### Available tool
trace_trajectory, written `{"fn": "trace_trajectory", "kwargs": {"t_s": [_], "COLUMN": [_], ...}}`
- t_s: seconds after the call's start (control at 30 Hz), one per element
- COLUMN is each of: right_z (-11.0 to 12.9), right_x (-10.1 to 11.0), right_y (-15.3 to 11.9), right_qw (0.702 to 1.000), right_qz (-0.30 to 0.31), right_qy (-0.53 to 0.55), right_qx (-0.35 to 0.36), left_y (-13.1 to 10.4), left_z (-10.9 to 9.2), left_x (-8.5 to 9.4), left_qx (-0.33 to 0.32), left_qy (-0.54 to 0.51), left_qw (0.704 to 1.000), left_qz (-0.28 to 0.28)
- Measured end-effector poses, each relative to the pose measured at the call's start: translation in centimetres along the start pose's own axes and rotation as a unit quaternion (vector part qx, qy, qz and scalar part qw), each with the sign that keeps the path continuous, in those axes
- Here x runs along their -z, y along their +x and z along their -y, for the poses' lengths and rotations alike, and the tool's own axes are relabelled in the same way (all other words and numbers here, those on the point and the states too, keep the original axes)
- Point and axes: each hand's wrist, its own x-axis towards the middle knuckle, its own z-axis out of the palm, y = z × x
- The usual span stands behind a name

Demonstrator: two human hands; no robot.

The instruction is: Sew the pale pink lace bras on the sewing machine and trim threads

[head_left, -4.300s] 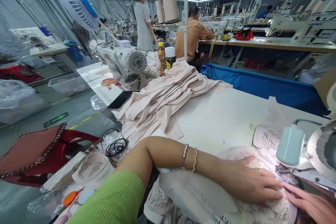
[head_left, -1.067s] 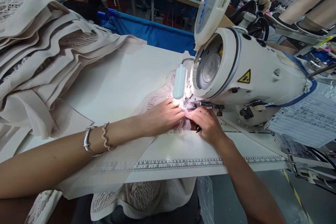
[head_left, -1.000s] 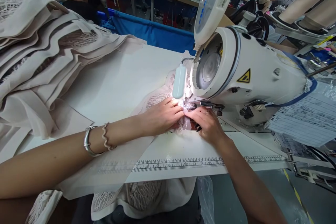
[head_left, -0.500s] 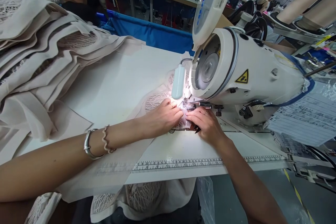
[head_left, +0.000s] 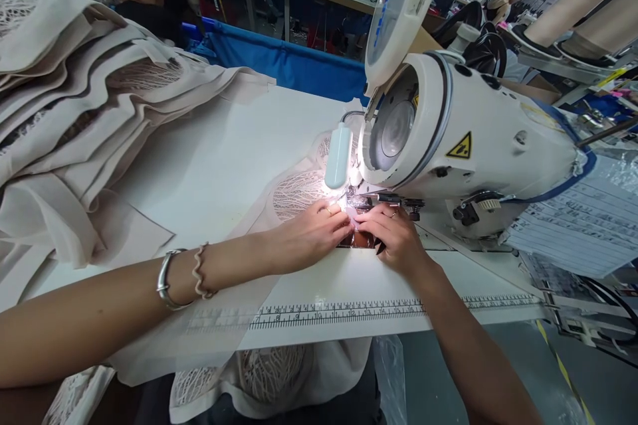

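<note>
Pale sheer fabric with lace panels (head_left: 299, 194) lies under the needle area of a white sewing machine (head_left: 478, 123). My left hand (head_left: 321, 229), a ring on one finger, is closed on the fabric's edge just left and in front of the presser foot (head_left: 351, 198). Fingertips of my right hand (head_left: 391, 229) pinch the same edge from the other side, close to the left fingertips. A small dark pointed thing (head_left: 381, 248) shows under the right hand; its kind is not clear. A pale green lamp (head_left: 339, 156) lights the spot.
A heap of similar lace-panelled pieces (head_left: 74, 99) covers the table's left side. A printed ruler (head_left: 329, 313) runs along the front edge. More fabric (head_left: 269, 378) hangs over my lap. Behind the table is a blue cloth bin (head_left: 284, 56); paper (head_left: 583, 212) hangs at right.
My left hand has shifted slightly down and right, nearer the right hand. The fabric between the hands has moved, showing more of the brownish plate in front of the presser foot.
</note>
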Motion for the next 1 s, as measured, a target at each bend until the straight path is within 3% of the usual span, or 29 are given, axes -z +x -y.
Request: {"fn": "trace_trajectory", "kwargs": {"t_s": [0.2, 0.6, 0.73, 0.9, 1.0], "right_z": [0.0, -0.2, -0.1, 0.0, 0.1], "right_x": [0.3, -0.2, -0.1, 0.1, 0.0], "right_y": [0.1, -0.3, -0.1, 0.2, 0.1], "right_qw": [1.0, 0.999, 0.999, 0.999, 0.999], "right_qz": [-0.005, 0.029, 0.019, 0.001, 0.002], "right_qy": [0.0, -0.029, -0.041, -0.046, -0.037], "right_qx": [0.005, -0.032, -0.023, -0.016, -0.019], "left_y": [-0.3, 0.2, 0.1, 0.1, 0.3], "left_z": [1.2, 3.1, 3.8, 4.7, 5.0], "left_x": [-0.4, 0.6, 0.5, 0.7, 0.6], "left_qx": [0.009, 0.037, 0.048, 0.043, 0.076], "left_qy": [0.005, -0.055, -0.076, -0.079, -0.077], "left_qw": [1.0, 0.998, 0.995, 0.996, 0.993], "left_qz": [-0.008, 0.014, 0.033, 0.018, 0.036]}}
